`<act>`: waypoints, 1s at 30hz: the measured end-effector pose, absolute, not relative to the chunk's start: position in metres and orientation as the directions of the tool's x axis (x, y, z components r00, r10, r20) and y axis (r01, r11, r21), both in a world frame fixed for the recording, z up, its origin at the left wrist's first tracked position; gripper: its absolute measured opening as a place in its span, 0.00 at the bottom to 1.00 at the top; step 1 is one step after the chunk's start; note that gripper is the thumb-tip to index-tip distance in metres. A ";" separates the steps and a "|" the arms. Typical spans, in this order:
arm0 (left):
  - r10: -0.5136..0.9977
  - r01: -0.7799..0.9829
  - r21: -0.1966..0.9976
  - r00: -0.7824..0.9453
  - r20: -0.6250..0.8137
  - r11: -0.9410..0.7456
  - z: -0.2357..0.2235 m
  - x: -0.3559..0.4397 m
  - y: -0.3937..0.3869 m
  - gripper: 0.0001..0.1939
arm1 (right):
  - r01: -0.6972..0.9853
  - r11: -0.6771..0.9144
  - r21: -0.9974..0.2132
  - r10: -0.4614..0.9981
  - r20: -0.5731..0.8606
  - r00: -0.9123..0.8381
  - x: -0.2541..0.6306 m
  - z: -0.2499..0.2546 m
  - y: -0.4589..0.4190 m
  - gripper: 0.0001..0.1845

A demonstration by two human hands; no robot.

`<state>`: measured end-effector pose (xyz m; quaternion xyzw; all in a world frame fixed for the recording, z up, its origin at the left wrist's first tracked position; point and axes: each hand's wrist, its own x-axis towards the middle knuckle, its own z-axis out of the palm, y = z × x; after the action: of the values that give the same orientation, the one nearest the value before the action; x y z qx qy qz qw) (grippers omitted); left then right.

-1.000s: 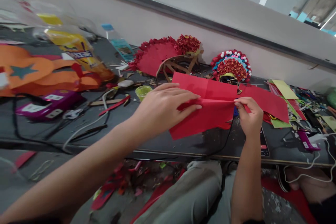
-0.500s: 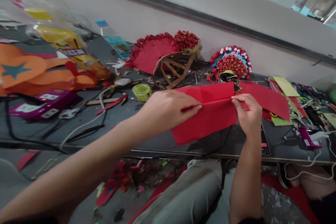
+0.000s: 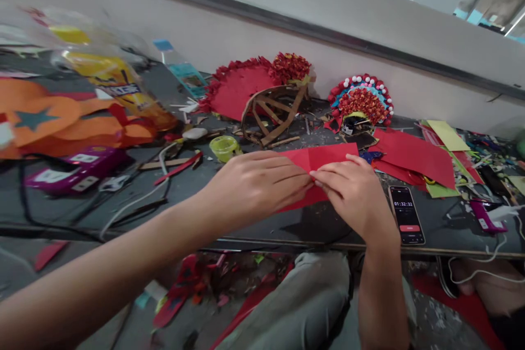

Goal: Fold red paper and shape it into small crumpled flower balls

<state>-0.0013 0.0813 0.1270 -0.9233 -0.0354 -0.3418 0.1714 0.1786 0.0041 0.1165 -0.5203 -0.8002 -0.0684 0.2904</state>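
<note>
A creased sheet of red paper (image 3: 333, 155) is held just above the front part of the dark table. My left hand (image 3: 262, 183) is closed on its left and middle part, fingers reaching to the right. Beside it, my right hand (image 3: 348, 191) pinches the paper near the middle, and the fingertips of both hands nearly meet at a fold. Much of the lower part of the sheet is hidden behind my hands. A phone (image 3: 407, 216) with a running timer lies just right of my right wrist.
More red paper (image 3: 414, 158) lies to the right, near a purple power strip (image 3: 486, 216). Behind stand a red fringed paper craft (image 3: 240, 87) and a beaded headdress (image 3: 361, 98). Leftward are a green tub (image 3: 225, 149), a yellow-labelled bottle (image 3: 118, 85) and another purple power strip (image 3: 77, 169).
My right hand has moved left along the paper from its right edge to the middle, beside my left hand. The sheet sits lower, and the phone is uncovered.
</note>
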 end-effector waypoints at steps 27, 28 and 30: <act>0.184 0.305 -0.095 0.763 0.620 -0.948 0.120 -0.061 0.068 0.16 | 0.797 0.595 -0.107 0.739 0.462 -0.490 0.145 0.105 0.013 0.15; 0.234 0.334 -0.040 0.737 0.633 -0.942 0.114 -0.068 0.070 0.14 | 0.792 0.599 -0.115 0.734 0.476 -0.485 0.149 0.105 0.013 0.15; 0.377 0.394 0.123 0.672 0.638 -0.911 0.100 -0.086 0.076 0.10 | 0.794 0.594 -0.134 0.724 0.519 -0.454 0.161 0.104 0.013 0.14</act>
<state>-0.0860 0.0755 0.1001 -0.9142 -0.2109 -0.3457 0.0127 0.1608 0.0126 0.1042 -0.4463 -0.8504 -0.0639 0.2714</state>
